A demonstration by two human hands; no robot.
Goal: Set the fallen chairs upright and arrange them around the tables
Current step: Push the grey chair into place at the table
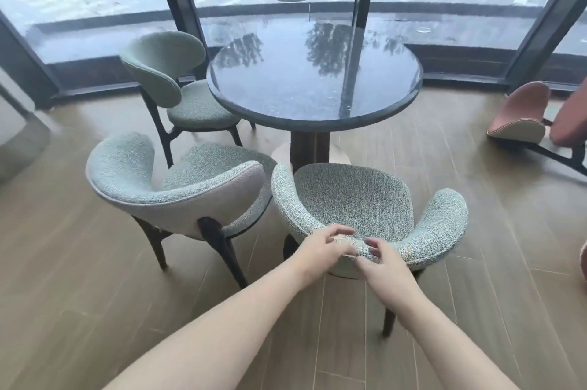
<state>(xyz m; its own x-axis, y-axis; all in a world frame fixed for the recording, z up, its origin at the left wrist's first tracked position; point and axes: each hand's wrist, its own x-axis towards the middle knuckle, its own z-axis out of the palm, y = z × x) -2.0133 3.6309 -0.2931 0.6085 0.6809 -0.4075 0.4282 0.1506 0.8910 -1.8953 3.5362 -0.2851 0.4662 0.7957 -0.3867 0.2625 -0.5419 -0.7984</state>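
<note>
Three grey-green upholstered chairs stand upright around a round dark table [317,113]. The nearest chair [352,196] faces the table, its curved backrest toward me. My left hand [324,246] and my right hand [381,262] both grip the top middle of that backrest, fingers curled over it. A second chair [178,177] stands close on its left, almost touching it. The third chair [165,72] stands at the table's far left. At the right edge a pink chair [521,113] lies tipped on its side on the floor.
Floor-to-ceiling windows with dark frames [178,8] curve behind the table. The floor [95,310] is wood plank. Part of another pinkish object [583,258] shows at the far right edge. A grey wall panel [19,135] stands at the left.
</note>
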